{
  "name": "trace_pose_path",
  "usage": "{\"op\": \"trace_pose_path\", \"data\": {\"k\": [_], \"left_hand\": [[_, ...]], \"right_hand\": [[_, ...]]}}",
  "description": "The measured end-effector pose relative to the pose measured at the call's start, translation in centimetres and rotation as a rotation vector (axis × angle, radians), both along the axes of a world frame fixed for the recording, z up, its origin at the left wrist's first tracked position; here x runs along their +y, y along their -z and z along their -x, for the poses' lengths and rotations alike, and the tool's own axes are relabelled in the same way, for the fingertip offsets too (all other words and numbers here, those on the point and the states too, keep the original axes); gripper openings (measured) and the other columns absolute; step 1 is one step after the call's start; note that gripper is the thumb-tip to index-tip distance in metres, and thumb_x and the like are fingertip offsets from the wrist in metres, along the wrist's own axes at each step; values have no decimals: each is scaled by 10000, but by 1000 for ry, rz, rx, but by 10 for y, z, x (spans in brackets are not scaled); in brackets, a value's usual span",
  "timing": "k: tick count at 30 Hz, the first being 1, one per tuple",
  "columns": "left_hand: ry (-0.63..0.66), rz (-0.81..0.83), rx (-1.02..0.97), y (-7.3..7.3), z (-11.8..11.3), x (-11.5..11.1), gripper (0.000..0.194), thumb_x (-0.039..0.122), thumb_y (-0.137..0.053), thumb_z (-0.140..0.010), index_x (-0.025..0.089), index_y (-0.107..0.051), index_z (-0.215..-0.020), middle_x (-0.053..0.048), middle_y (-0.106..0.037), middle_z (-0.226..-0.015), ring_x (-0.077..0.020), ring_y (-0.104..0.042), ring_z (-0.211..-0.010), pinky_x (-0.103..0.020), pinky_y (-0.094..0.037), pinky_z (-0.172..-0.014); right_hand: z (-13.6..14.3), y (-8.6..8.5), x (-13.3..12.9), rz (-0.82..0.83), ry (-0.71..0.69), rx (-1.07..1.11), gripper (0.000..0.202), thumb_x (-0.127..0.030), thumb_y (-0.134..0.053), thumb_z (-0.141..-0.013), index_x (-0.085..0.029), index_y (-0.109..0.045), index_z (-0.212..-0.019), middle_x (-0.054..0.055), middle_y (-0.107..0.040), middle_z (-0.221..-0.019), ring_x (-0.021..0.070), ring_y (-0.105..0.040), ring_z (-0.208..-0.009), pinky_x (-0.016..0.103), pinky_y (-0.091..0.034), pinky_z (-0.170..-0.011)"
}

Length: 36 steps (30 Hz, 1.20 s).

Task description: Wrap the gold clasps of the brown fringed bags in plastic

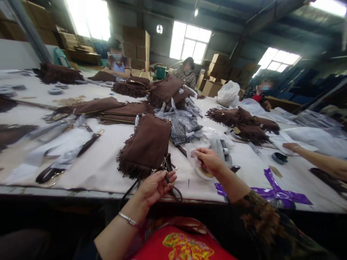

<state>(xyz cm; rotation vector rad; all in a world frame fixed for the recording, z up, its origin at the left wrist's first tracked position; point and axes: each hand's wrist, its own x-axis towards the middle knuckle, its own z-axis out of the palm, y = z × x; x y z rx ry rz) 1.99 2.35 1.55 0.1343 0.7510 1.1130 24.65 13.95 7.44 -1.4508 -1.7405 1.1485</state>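
A brown fringed bag [149, 144] lies near the table's front edge, with gold hardware and dark straps at its lower right corner. My left hand [157, 186] is palm up at that corner, its fingers curled round a dark strap [168, 177]. To the right, my right hand [207, 160] pinches a thin piece of clear plastic [193, 155] between thumb and fingers. Just under that hand sits a roll of tape [204, 174], partly hidden by it, beside a grey tape dispenser [225, 150].
Behind the bag are stacked brown bags [165, 90] and a grey patterned bundle [184, 126]. Straps [86, 144] lie left; purple plastic [273, 193] lies right. Another person's hand [292, 147] reaches in from the right. Several people are across the table [105, 180].
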Motion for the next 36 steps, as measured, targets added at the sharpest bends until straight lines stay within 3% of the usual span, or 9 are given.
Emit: {"op": "trace_pose_path", "data": {"k": [3, 7, 12, 18, 24, 30, 36], "left_hand": [[36, -66, -67, 0, 2, -1, 57, 172, -647, -884, 149, -596, -873, -151, -686, -1190, -253, -691, -1038, -386, -567, -869], [36, -104, 11, 6, 2, -3, 77, 167, -692, -849, 154, -634, -897, -64, -711, -908, -179, -698, -802, -337, -576, -773], [2, -103, 126, 11, -5, -5, 72, 135, -686, -841, 139, -617, -822, -39, -675, -774, -161, -671, -684, -305, -573, -665], [-17, -49, 129, 3, 0, -6, 38, 102, -662, -847, 130, -641, -832, -50, -689, -798, -145, -665, -685, -281, -560, -670], [5, -23, 117, -9, 1, -1, 50, 160, -634, -887, 123, -663, -871, -74, -698, -894, -171, -669, -812, -305, -538, -751], [-45, -22, 143, -16, -9, 3, 84, 151, -619, -897, 110, -654, -833, -64, -675, -821, -149, -637, -745, -294, -515, -742], [-41, -69, 144, -6, -6, 0, 76, 155, -629, -890, 113, -661, -836, -55, -669, -775, -147, -634, -714, -268, -519, -685]], "right_hand": [[28, 16, -52, 259, -53, 332, 410, -561, -711, -718, -162, -658, -796, -47, -518, -535, 65, -368, -393, 213, -241, -378], [50, 35, -85, 336, -54, 395, 412, -550, -742, -664, -161, -636, -752, -59, -489, -516, 67, -386, -415, 213, -267, -397], [57, 37, -79, 301, -85, 271, 451, -614, -609, -751, -166, -609, -698, -25, -525, -527, 105, -456, -479, 235, -318, -442], [57, 33, -83, 48, -96, 47, 227, -377, -634, -711, -160, -698, -728, -12, -621, -607, 125, -495, -565, 256, -377, -561], [37, 35, -106, -151, -189, -243, 191, -330, -629, -778, -188, -706, -676, 12, -670, -641, 151, -549, -612, 263, -373, -583], [40, 37, -114, -182, -228, -290, 146, -303, -644, -782, -193, -730, -738, 26, -700, -691, 159, -567, -629, 268, -389, -599], [44, 33, -112, -111, -236, -227, 169, -315, -634, -779, -188, -740, -747, 14, -701, -685, 153, -570, -625, 262, -388, -593]]}}
